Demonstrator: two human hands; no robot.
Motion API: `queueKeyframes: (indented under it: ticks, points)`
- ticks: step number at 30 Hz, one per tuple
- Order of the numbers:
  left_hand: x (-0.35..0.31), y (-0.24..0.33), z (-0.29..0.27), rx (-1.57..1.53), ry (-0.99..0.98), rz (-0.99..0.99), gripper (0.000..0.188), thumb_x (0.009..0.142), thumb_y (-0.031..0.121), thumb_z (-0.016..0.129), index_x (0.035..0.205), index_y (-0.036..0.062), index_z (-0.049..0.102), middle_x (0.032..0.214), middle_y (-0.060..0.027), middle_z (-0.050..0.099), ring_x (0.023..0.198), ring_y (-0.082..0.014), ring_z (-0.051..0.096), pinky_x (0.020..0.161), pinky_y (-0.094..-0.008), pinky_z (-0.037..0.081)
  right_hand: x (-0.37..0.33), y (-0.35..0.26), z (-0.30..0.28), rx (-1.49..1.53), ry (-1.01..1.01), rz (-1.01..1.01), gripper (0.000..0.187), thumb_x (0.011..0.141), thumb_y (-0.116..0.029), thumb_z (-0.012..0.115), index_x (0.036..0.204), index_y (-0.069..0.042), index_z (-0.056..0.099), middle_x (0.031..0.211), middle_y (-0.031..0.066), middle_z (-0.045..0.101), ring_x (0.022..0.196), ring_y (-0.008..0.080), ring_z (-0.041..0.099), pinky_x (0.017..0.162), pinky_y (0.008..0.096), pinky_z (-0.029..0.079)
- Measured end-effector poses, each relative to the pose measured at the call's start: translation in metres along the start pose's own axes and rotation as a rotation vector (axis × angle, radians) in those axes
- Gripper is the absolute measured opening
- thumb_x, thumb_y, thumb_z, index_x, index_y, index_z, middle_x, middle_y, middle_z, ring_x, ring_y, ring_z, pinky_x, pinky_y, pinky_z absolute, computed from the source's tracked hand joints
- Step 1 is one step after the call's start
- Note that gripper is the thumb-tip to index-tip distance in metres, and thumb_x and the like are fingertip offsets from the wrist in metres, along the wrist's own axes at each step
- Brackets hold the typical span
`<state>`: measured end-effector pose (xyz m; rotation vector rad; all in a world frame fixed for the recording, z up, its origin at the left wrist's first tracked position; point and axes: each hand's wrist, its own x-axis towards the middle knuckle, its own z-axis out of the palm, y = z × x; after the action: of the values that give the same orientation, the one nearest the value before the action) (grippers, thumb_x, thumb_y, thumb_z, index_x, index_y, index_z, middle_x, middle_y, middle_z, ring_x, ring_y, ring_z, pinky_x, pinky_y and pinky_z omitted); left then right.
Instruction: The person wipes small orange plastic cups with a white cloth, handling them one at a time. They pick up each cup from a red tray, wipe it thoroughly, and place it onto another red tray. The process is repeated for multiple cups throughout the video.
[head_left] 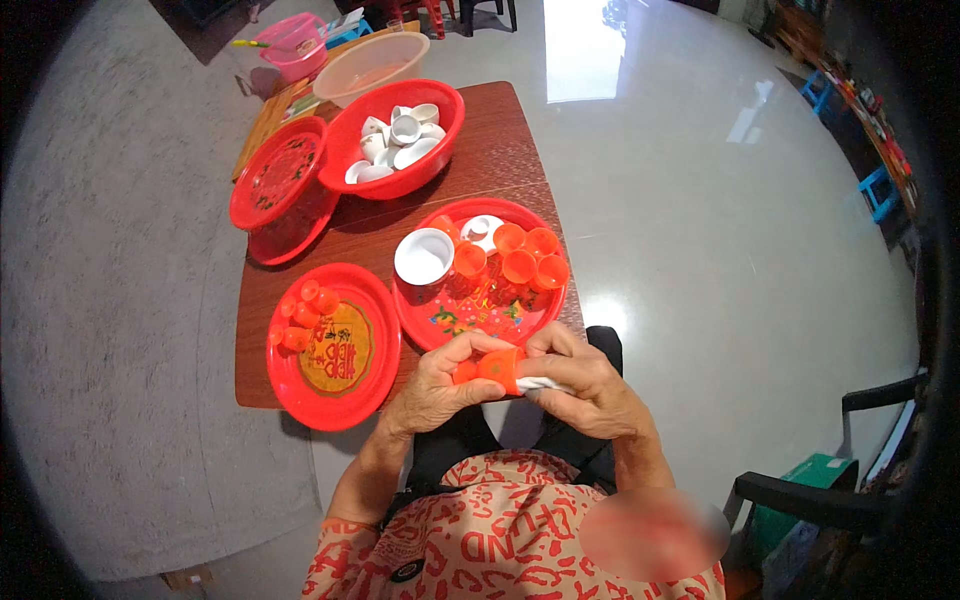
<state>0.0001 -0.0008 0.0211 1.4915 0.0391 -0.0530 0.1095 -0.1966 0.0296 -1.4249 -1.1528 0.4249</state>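
Note:
Close to the table's near edge, my left hand (437, 388) grips an orange-red goblet-shaped cup (499, 368), lying sideways with its mouth to the right. The fingers of my right hand (598, 388) pinch a white cloth (540, 384) at that mouth; how far the cloth goes inside is hidden. Just beyond my hands is a round red floral tray (408, 316) holding several orange-red cups (519, 266), a white bowl (424, 257) and a white piece with a round knob (482, 232). To the left, another red tray (384, 365) carries several small orange-red cups (307, 314).
Farther back on the brown table (505, 140), a red basin (452, 118) contains several white cups. Beside it stands a red patterned tray (280, 172) over another red piece. Pale (372, 62) and bright pink basins lie behind. A black chair armrest (800, 503) and green box (812, 475) are at lower right.

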Motion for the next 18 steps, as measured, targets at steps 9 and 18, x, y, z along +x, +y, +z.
queueKeyframes:
  ticks: [9,18]
  points:
    - [0.007,0.004,0.012,0.4,0.16,0.237,0.047,0.075,0.006,0.075,0.116,0.0009,0.054,0.107,-0.0069,0.056,0.101,-0.0162,0.055,0.089,-0.0296,0.044,0.002,-0.009,0.029,-0.496,0.398,-0.314,0.037,0.061,-0.005,0.079,0.097,-0.007,0.069,0.086,0.0091,0.051,0.073,0.0209,0.055,0.058,0.031,0.046]
    - [0.004,0.005,0.017,0.513,0.138,0.296,0.041,0.073,0.004,0.074,0.108,0.0014,0.053,0.099,-0.0082,0.054,0.094,-0.0188,0.055,0.084,-0.0303,0.044,0.013,-0.001,0.018,-0.361,0.387,-0.07,0.032,0.067,-0.001,0.071,0.098,-0.005,0.065,0.087,0.0116,0.05,0.078,0.0243,0.055,0.066,0.0324,0.045]
